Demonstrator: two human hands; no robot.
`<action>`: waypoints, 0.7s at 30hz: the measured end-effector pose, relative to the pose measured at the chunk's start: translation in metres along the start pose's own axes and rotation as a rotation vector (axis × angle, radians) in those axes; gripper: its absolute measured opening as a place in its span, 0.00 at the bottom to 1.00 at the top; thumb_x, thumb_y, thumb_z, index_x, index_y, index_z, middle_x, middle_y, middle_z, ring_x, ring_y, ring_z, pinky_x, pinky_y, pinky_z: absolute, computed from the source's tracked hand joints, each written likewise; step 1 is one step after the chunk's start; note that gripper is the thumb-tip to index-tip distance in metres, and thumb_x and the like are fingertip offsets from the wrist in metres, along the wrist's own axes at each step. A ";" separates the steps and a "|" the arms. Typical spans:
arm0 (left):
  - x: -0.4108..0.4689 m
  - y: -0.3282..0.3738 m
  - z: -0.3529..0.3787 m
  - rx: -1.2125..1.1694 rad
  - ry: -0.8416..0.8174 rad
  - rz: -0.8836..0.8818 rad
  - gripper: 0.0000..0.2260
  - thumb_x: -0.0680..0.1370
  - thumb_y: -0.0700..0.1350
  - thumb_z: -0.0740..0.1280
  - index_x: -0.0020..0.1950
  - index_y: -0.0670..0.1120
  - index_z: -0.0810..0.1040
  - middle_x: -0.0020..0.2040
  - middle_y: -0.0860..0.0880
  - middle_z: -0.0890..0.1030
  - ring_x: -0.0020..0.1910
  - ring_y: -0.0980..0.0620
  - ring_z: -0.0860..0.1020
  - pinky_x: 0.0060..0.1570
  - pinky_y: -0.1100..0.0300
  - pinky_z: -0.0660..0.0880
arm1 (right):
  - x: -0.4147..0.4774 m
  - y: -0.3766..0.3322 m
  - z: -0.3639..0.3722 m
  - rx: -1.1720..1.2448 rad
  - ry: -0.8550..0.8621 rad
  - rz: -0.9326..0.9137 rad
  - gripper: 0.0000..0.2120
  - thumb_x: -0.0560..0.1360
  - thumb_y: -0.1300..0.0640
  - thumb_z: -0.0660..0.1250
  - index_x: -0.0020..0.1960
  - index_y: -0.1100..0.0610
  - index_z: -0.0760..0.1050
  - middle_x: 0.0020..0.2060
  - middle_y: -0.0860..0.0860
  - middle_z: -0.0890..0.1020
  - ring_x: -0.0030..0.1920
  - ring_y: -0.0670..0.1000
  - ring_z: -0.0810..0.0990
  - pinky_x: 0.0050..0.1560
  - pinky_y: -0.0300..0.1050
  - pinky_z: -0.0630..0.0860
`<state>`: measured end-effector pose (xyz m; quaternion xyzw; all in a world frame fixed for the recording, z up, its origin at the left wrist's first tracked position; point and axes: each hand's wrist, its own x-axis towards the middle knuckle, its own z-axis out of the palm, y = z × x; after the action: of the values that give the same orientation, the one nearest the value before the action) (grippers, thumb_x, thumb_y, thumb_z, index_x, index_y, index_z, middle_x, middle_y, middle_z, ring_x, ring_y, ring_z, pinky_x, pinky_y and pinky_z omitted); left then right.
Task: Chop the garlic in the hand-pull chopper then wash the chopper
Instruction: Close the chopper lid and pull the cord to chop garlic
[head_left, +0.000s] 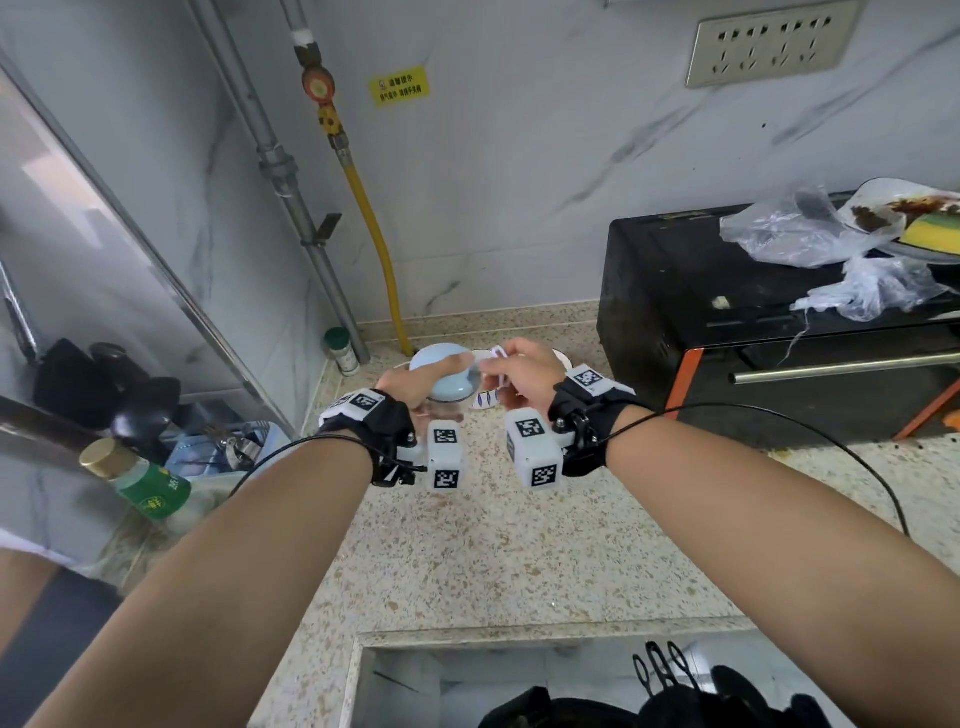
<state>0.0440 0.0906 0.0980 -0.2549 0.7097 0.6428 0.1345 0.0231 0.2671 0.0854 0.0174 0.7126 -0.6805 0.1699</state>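
The hand-pull chopper (439, 371) has a pale blue domed lid and stands on the speckled counter near the back wall. My left hand (415, 382) lies over its lid and grips it from the left side. My right hand (524, 376) pinches the small white pull handle (500, 354) just to the right of the lid. A small white dish (485, 399) with dark stripes peeks out under my right hand. The chopper's bowl and any garlic inside are hidden by my hands.
A black toaster oven (727, 322) stands to the right, with plastic bags (810, 239) and a dirty plate (914, 218) on top. A green-capped jar (341, 351) and a yellow gas hose (376, 234) stand at the back. A green bottle (140, 480) lies left. A sink opening (467, 680) is near me.
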 end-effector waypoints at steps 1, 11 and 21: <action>-0.002 0.005 0.006 0.012 0.005 0.016 0.44 0.60 0.57 0.83 0.67 0.36 0.71 0.43 0.39 0.86 0.32 0.43 0.85 0.30 0.56 0.81 | 0.000 -0.006 0.006 0.037 0.000 -0.004 0.09 0.72 0.58 0.73 0.42 0.56 0.72 0.31 0.56 0.83 0.21 0.51 0.71 0.25 0.38 0.68; 0.011 0.001 -0.033 0.006 0.210 -0.010 0.50 0.55 0.62 0.83 0.69 0.39 0.71 0.54 0.37 0.84 0.46 0.40 0.85 0.53 0.40 0.81 | 0.009 0.009 -0.060 -0.296 0.253 0.132 0.11 0.73 0.65 0.66 0.37 0.53 0.68 0.31 0.50 0.78 0.32 0.50 0.76 0.29 0.36 0.71; 0.020 -0.015 -0.034 -0.010 0.158 -0.007 0.57 0.47 0.64 0.84 0.70 0.40 0.70 0.57 0.35 0.83 0.38 0.41 0.85 0.51 0.45 0.81 | 0.003 0.027 -0.040 -0.230 0.183 0.153 0.10 0.72 0.60 0.72 0.35 0.59 0.73 0.26 0.54 0.78 0.25 0.52 0.73 0.32 0.43 0.71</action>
<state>0.0397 0.0525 0.0797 -0.3080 0.7140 0.6238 0.0790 0.0188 0.3075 0.0590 0.1139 0.7949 -0.5750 0.1566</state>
